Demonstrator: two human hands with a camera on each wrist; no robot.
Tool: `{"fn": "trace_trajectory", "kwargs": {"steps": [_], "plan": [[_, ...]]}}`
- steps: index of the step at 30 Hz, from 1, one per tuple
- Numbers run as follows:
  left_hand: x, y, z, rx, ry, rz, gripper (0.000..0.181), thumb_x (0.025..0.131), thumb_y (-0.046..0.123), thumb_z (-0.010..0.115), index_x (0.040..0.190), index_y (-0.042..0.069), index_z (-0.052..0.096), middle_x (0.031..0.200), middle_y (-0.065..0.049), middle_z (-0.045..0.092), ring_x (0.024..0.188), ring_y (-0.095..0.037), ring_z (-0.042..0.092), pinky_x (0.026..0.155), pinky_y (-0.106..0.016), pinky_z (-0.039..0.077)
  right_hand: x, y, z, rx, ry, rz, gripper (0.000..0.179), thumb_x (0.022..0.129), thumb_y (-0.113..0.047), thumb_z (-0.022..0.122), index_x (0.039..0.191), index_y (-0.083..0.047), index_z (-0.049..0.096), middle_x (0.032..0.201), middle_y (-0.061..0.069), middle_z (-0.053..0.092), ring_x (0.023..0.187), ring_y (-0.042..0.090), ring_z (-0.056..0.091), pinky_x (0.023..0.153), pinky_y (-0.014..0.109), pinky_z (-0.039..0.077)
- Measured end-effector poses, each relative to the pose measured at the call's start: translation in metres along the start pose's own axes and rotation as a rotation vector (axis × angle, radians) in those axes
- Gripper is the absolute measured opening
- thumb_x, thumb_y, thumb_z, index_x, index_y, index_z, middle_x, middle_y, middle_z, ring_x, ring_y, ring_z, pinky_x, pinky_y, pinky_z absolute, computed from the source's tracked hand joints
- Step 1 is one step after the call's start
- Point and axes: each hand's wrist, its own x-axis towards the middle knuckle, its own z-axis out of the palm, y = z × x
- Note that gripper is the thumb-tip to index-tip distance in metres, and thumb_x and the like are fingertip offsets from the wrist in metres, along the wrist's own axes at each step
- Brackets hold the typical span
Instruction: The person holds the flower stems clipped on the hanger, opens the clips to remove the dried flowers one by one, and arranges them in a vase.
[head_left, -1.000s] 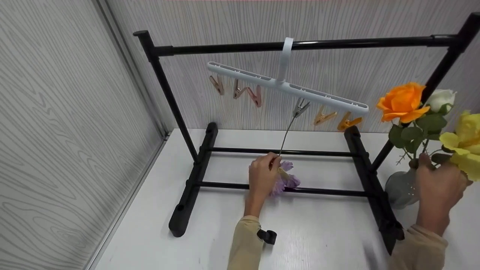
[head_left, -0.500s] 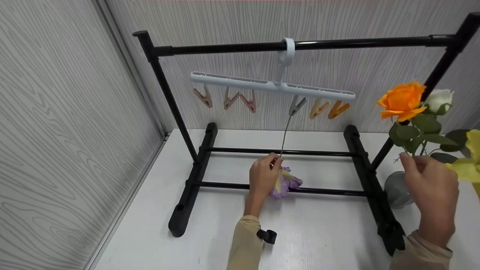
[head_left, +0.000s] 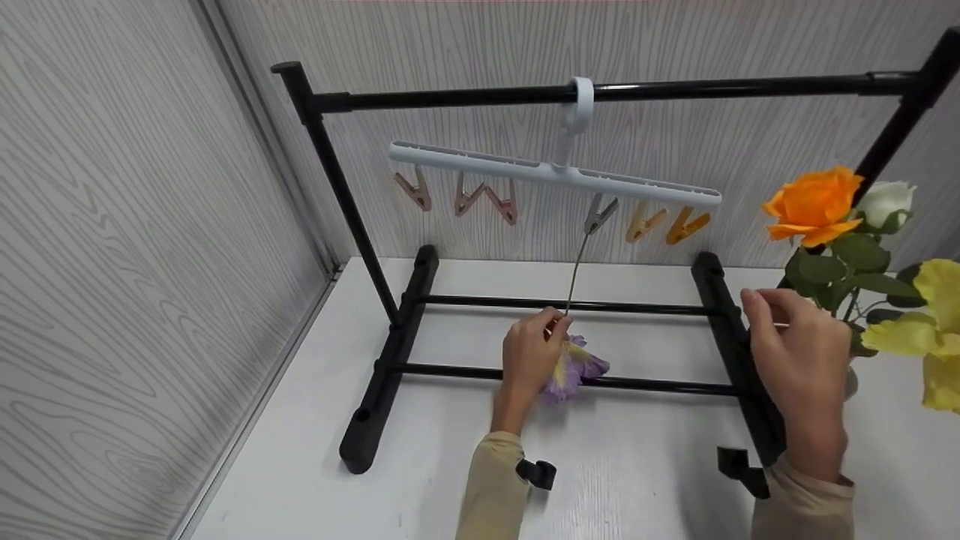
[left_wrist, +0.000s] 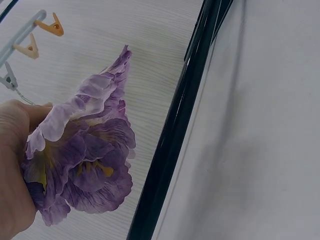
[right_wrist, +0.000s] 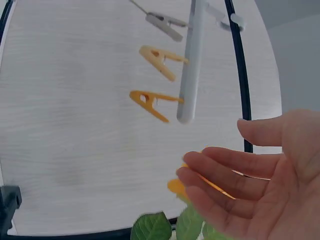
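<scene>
My left hand (head_left: pixel 529 358) pinches the thin stem (head_left: pixel 577 274) of a purple artificial flower (head_left: pixel 576 371), just above its bloom. The bloom hangs head down beside the fingers, and its ruffled petals (left_wrist: pixel 97 150) fill the middle of the left wrist view. At its top, the stem meets a grey clip (head_left: pixel 598 215) on a pale blue hanger (head_left: pixel 480 159), which tilts down to the right. My right hand (head_left: pixel 806 367) holds nothing. In the right wrist view its fingers (right_wrist: pixel 235 180) are loosely bent, thumb apart, in front of an orange rose (head_left: pixel 814 204).
The hanger hooks over the top bar (head_left: pixel 712 89) of a black rack. Pink clips (head_left: pixel 502 204) hang on its left, yellow and orange clips (head_left: pixel 686 226) on its right. At the right are a white rose (head_left: pixel 886 205) and a yellow flower (head_left: pixel 930 330), with a grey vase mostly hidden.
My right hand has left the flowers by the vase and moved left. The hanger has swung and sits less steeply tilted. My left hand stays on the stem almost unmoved.
</scene>
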Motion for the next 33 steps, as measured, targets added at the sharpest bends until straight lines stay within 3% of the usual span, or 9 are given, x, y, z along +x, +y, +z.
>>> {"fn": "trace_trajectory", "kwargs": {"steps": [2,4,11,16,19,23,33], "plan": [[0.0,0.0,0.0,-0.007,-0.003,0.002,0.02,0.094,0.03,0.062,0.081,0.016,0.068,0.069,0.009,0.065,0.06,-0.005,0.054,0.057,-0.022,0.043,0.0,-0.005,0.007,0.019,0.032,-0.041,0.029,0.094,-0.024,0.061,0.094,0.003,0.072,0.081,0.017,0.071,0.066,-0.008,0.056,0.061,0.01,0.034],[0.0,0.0,0.001,-0.014,-0.008,0.0,0.02,0.094,0.03,0.062,0.082,0.016,0.068,0.069,0.009,0.065,0.06,-0.004,0.054,0.057,-0.021,0.043,0.0,-0.01,0.015,0.045,0.047,-0.077,0.027,0.094,-0.022,0.061,0.092,0.003,0.072,0.077,0.015,0.07,0.064,-0.013,0.047,0.059,0.01,0.034],[-0.002,0.003,0.001,-0.017,-0.021,-0.013,0.02,0.094,0.03,0.062,0.081,0.016,0.068,0.069,0.01,0.064,0.061,-0.004,0.054,0.058,-0.021,0.043,0.0,-0.029,0.037,0.126,-0.002,-0.153,0.026,0.094,-0.022,0.061,0.096,0.003,0.071,0.076,0.014,0.068,0.064,0.023,0.062,0.062,0.012,0.036],[-0.002,0.003,0.003,0.007,-0.029,-0.018,0.019,0.093,0.031,0.063,0.081,0.017,0.069,0.07,0.009,0.064,0.062,-0.004,0.054,0.058,-0.022,0.043,0.007,-0.041,0.05,0.163,-0.054,-0.158,0.028,0.094,-0.024,0.061,0.1,0.002,0.069,0.081,0.015,0.07,0.07,0.025,0.066,0.063,0.009,0.04],[-0.002,0.004,0.003,0.013,-0.035,-0.011,0.02,0.093,0.032,0.062,0.081,0.017,0.068,0.071,0.008,0.063,0.062,-0.005,0.054,0.058,-0.022,0.043,0.014,-0.047,0.059,0.175,-0.089,-0.157,0.031,0.095,-0.026,0.06,0.104,0.004,0.067,0.083,0.016,0.069,0.072,0.026,0.067,0.065,0.023,0.051],[-0.003,0.005,0.004,0.021,-0.037,0.014,0.021,0.094,0.032,0.061,0.082,0.016,0.069,0.071,0.007,0.064,0.062,-0.005,0.055,0.058,-0.022,0.044,0.023,-0.053,0.07,0.175,-0.11,-0.179,0.034,0.095,-0.025,0.06,0.107,0.006,0.065,0.081,0.018,0.068,0.071,0.029,0.066,0.063,0.044,0.053],[-0.003,0.008,0.004,-0.011,-0.095,0.015,0.019,0.094,0.03,0.061,0.086,0.015,0.07,0.073,0.007,0.065,0.063,-0.003,0.055,0.059,-0.02,0.044,0.042,-0.064,0.089,0.154,-0.142,-0.164,0.04,0.096,-0.026,0.06,0.115,0.01,0.06,0.078,0.019,0.065,0.067,0.031,0.061,0.062,0.044,0.048]]}}
